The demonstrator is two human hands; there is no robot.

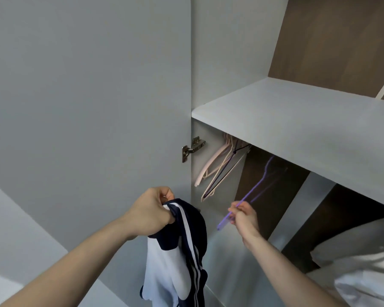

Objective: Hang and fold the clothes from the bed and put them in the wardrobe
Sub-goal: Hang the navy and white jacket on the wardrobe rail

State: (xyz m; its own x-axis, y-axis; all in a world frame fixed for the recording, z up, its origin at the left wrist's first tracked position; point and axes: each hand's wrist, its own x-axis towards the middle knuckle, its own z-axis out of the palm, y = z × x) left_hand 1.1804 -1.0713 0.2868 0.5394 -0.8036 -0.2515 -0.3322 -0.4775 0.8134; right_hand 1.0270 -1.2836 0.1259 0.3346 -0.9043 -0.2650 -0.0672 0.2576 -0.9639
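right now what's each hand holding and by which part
Left hand grips the navy-and-white garment by its bunched top edge; right hand holds the purple hanger near one arm's end.

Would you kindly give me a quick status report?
Left hand grips navy-and-white garment. Right hand holds purple hanger under wardrobe shelf. Garment not yet on hanger. Nothing in the way.

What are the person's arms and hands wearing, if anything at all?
Nothing that shows. Both forearms are bare from the bottom edge of the picture up to the wrists: no sleeves, gloves, watch or bracelets. The left hand and the right hand show no rings, though the fingers are partly hidden.
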